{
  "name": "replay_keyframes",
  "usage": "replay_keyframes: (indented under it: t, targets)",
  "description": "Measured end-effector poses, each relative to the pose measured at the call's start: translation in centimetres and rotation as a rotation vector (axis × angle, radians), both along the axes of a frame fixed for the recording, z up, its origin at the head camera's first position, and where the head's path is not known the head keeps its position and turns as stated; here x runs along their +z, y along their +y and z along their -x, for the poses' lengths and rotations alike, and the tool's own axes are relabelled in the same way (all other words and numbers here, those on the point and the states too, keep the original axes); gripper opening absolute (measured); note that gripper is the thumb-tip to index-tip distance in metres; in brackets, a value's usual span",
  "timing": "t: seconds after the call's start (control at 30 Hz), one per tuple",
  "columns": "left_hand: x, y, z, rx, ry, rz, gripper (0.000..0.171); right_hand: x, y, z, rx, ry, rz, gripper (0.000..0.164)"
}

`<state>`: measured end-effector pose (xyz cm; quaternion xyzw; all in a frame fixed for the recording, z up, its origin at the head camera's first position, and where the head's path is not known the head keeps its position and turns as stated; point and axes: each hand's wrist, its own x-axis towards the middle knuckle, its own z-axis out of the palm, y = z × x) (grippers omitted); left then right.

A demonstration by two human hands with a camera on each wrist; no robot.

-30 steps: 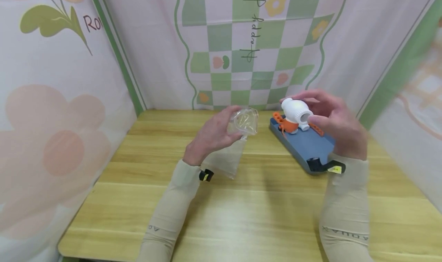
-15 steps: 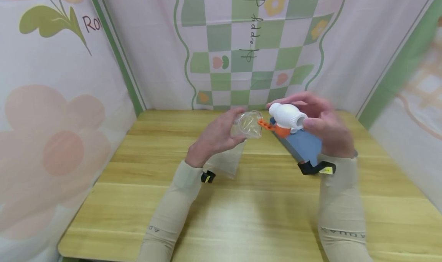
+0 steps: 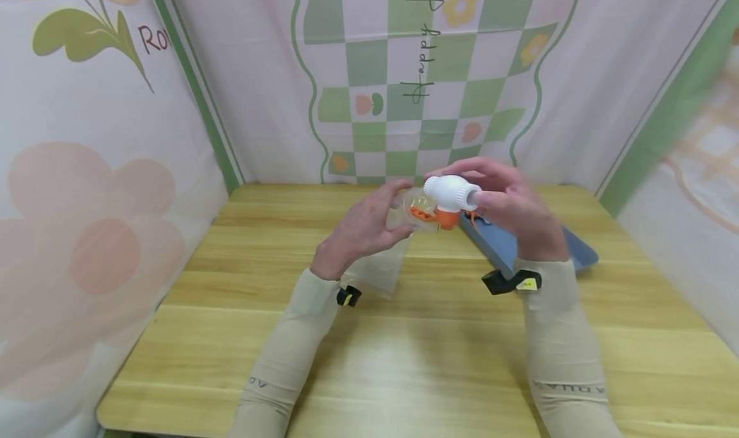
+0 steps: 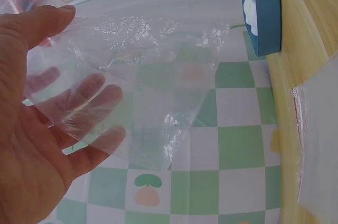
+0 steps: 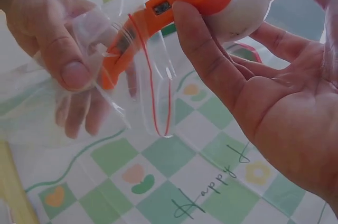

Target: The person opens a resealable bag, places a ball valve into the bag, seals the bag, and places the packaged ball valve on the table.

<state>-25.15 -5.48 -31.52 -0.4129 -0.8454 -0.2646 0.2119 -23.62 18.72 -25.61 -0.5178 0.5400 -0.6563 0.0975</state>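
Observation:
My left hand holds a clear zip-lock bag with a red line along its mouth, its thumb on the near side and its fingers behind the film. The bag's mouth gapes toward the right. My right hand grips a white plastic ball valve by its body, between thumb and fingers. The valve's orange handle points left, and its far end lies inside the bag mouth in the right wrist view. The white body stays outside the bag.
A blue-grey tray rests on the wooden table behind my right wrist. A white and orange item shows inside it. Another clear bag lies flat beneath my left hand. Fabric panels surround the table.
My right hand has brought the ball valve leftward from over the tray to the bag mouth, and the handle has entered it. My left hand has shifted slightly right.

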Motion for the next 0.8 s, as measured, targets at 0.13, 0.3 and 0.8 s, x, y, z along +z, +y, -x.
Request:
replay_keyframes:
  t: [0.13,0.3,0.8]
  targets:
    - [0.0,0.1,0.1,0.001,0.012,-0.017,0.068,-0.1,-0.7,0.1,0.022,-0.016,0.000,0.039]
    - [0.1,0.4,-0.1,0.052,0.019,-0.037,0.063,-0.2,-1.2,0.0,-0.045,-0.038,-0.028,0.038]
    - [-0.3,1.2,-0.2,0.173,0.058,-0.123,0.061,-0.5,-1.7,0.3,-0.179,-0.158,0.019,0.033]
